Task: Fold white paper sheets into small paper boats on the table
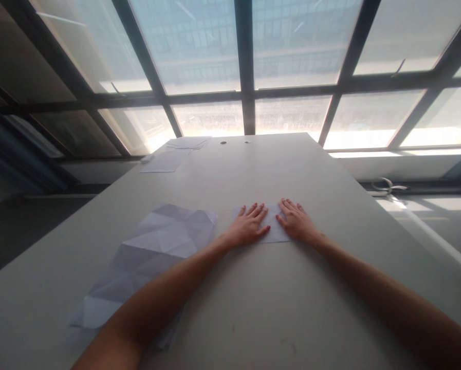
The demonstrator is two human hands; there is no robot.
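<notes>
On the smooth pale grey table [276, 308], mid-surface: small folded white paper piece [271, 228], pressed flat under left hand [249, 226] and right hand [296, 221], both spread open, palms down. Just left lies a large creased white paper sheet [153, 257]; flat sheets [166, 160] rest at the far edge.

I take this for an office or studio, perhaps: a long table [253, 169] fills the centre, big windows [245, 61] span the top.

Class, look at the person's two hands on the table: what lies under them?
A small white paper lies flat under the left hand and right hand, on the table. The parts beneath the palms are covered.
</notes>
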